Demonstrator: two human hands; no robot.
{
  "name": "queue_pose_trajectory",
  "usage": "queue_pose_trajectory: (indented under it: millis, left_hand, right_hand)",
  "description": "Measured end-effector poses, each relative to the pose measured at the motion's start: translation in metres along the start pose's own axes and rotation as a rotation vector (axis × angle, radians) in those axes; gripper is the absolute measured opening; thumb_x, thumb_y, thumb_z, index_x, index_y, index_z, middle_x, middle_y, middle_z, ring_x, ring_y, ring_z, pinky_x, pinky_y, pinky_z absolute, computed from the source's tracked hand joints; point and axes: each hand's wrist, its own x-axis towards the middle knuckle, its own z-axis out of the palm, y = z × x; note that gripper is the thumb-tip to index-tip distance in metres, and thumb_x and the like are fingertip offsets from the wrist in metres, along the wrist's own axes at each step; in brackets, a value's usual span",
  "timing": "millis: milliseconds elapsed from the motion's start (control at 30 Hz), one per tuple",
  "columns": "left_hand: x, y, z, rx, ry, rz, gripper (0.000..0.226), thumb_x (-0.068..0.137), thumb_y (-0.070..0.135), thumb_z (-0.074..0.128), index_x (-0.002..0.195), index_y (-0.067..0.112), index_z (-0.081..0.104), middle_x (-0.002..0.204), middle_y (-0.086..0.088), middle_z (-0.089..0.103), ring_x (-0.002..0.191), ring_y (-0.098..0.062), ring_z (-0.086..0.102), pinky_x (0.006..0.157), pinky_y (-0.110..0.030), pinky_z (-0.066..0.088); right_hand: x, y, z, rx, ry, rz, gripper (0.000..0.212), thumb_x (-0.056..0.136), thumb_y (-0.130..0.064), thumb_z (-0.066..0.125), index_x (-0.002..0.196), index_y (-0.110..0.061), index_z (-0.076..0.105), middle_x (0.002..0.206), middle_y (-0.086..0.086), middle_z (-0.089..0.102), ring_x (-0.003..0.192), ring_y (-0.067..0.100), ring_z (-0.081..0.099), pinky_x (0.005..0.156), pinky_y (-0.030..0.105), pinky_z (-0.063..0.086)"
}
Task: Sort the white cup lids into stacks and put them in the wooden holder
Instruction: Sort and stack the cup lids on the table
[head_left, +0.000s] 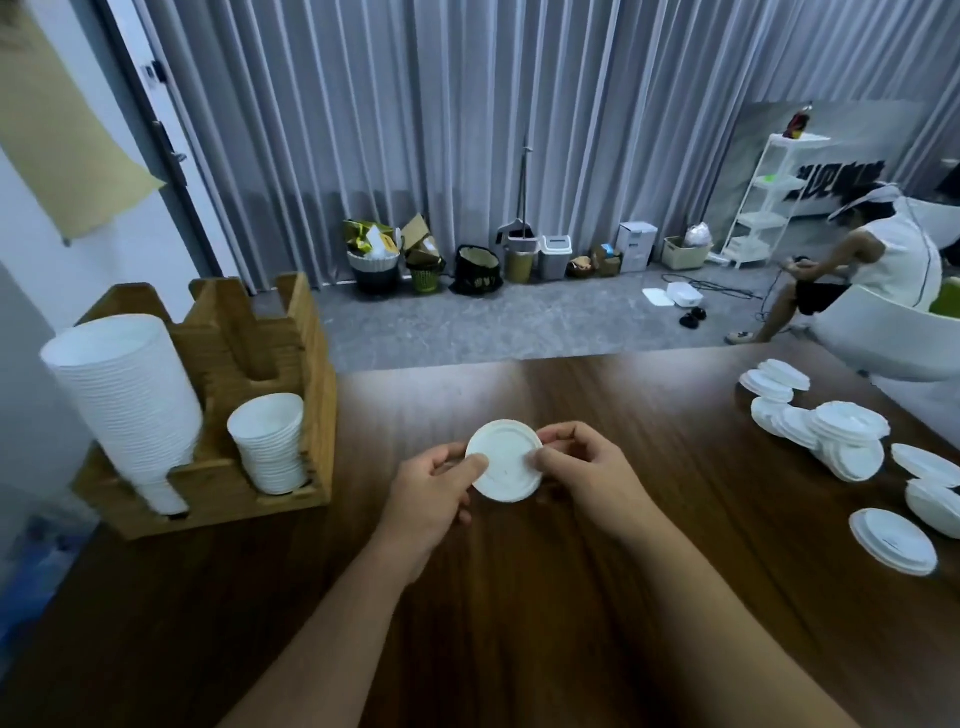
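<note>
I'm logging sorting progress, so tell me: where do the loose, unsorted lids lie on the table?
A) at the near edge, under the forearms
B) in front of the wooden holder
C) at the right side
C: the loose lids lie scattered at the right side of the table, far from the wooden holder at the left.

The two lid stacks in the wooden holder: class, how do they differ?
The left stack is taller and wider, rising above the wooden holder; the right stack is shorter, narrower and stays below its top. The left stack leans markedly; the right stack leans less. Both are white lids in front slots.
</note>
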Motion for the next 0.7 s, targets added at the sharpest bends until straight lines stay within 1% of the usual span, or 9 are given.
queue_pose_trajectory:
  millis: [67, 133, 200, 333, 467, 533, 600, 667, 700]
  left_hand:
    - [-0.004, 0.007, -0.018, -0.056, 0.049, 0.012, 0.02, 0.096, 0.035, 0.08, 0.114, 0.026, 0.077, 0.086, 0.005, 0.081, 0.07, -0.009, 0.072, 0.058, -0.026, 0.057]
    - [-0.01, 0.013, -0.036, -0.139, 0.1, 0.02, 0.027, 0.093, 0.038, 0.084, 0.115, 0.026, 0.074, 0.099, 0.003, 0.083, 0.085, -0.015, 0.08, 0.065, -0.032, 0.063]
    - [-0.017, 0.018, -0.053, -0.235, 0.156, 0.034, 0.033, 0.091, 0.034, 0.087, 0.117, 0.022, 0.071, 0.103, 0.001, 0.083, 0.092, -0.019, 0.082, 0.07, -0.036, 0.066]
    - [-0.029, 0.026, -0.094, -0.197, 0.306, 0.111, 0.025, 0.091, 0.029, 0.087, 0.11, 0.019, 0.075, 0.098, 0.006, 0.082, 0.092, -0.015, 0.081, 0.068, -0.031, 0.066]
    - [-0.032, 0.037, -0.132, -0.099, 0.487, 0.178, 0.018, 0.093, 0.034, 0.083, 0.106, 0.022, 0.076, 0.09, 0.011, 0.081, 0.083, -0.012, 0.081, 0.065, -0.027, 0.066]
    - [-0.029, 0.045, -0.149, -0.049, 0.53, 0.216, 0.016, 0.097, 0.035, 0.078, 0.109, 0.024, 0.077, 0.089, 0.019, 0.081, 0.083, -0.007, 0.081, 0.064, -0.023, 0.064]
    - [-0.023, 0.051, -0.164, -0.002, 0.558, 0.238, 0.018, 0.103, 0.033, 0.071, 0.117, 0.023, 0.078, 0.089, 0.025, 0.079, 0.085, -0.002, 0.08, 0.063, -0.019, 0.062]
    - [-0.018, 0.053, -0.175, 0.031, 0.576, 0.232, 0.025, 0.108, 0.031, 0.065, 0.125, 0.019, 0.077, 0.088, 0.028, 0.078, 0.085, 0.0, 0.079, 0.063, -0.018, 0.062]
    - [-0.016, 0.053, -0.179, 0.042, 0.578, 0.225, 0.028, 0.109, 0.03, 0.062, 0.129, 0.018, 0.076, 0.086, 0.025, 0.079, 0.084, 0.0, 0.078, 0.062, -0.018, 0.062]
  right_hand:
    - [0.001, -0.007, 0.021, 0.039, -0.009, 0.009, 0.019, 0.092, -0.001, 0.079, 0.109, -0.007, 0.073, 0.092, 0.014, 0.077, 0.072, 0.022, 0.077, 0.063, 0.03, 0.064]
    - [0.002, -0.012, 0.045, 0.049, -0.005, 0.025, 0.018, 0.092, 0.001, 0.078, 0.109, -0.004, 0.073, 0.093, 0.014, 0.079, 0.072, 0.022, 0.079, 0.062, 0.029, 0.064]
    - [0.004, -0.015, 0.067, 0.088, 0.002, 0.049, 0.017, 0.093, 0.001, 0.079, 0.108, -0.001, 0.074, 0.095, 0.016, 0.081, 0.073, 0.023, 0.08, 0.06, 0.028, 0.063]
    - [0.013, -0.023, 0.115, 0.121, -0.038, 0.056, 0.017, 0.093, -0.005, 0.082, 0.108, -0.001, 0.076, 0.097, 0.016, 0.083, 0.076, 0.025, 0.082, 0.06, 0.026, 0.063]
    - [0.023, -0.038, 0.162, 0.22, -0.144, 0.037, 0.015, 0.099, -0.014, 0.078, 0.105, -0.001, 0.081, 0.098, 0.014, 0.083, 0.088, 0.024, 0.082, 0.069, 0.028, 0.066]
    - [0.031, -0.046, 0.182, 0.282, -0.188, 0.034, 0.017, 0.103, -0.015, 0.073, 0.107, 0.0, 0.081, 0.102, 0.016, 0.083, 0.091, 0.025, 0.082, 0.074, 0.031, 0.068]
    - [0.04, -0.054, 0.198, 0.305, -0.234, 0.024, 0.017, 0.105, -0.015, 0.07, 0.11, -0.003, 0.081, 0.104, 0.014, 0.083, 0.094, 0.024, 0.082, 0.077, 0.03, 0.068]
    - [0.049, -0.061, 0.209, 0.242, -0.256, -0.001, 0.018, 0.105, -0.019, 0.07, 0.116, -0.009, 0.08, 0.106, 0.009, 0.083, 0.094, 0.021, 0.081, 0.077, 0.029, 0.066]
    - [0.054, -0.062, 0.214, 0.183, -0.248, -0.017, 0.019, 0.105, -0.021, 0.071, 0.119, -0.012, 0.079, 0.107, 0.007, 0.083, 0.094, 0.02, 0.08, 0.077, 0.029, 0.065]
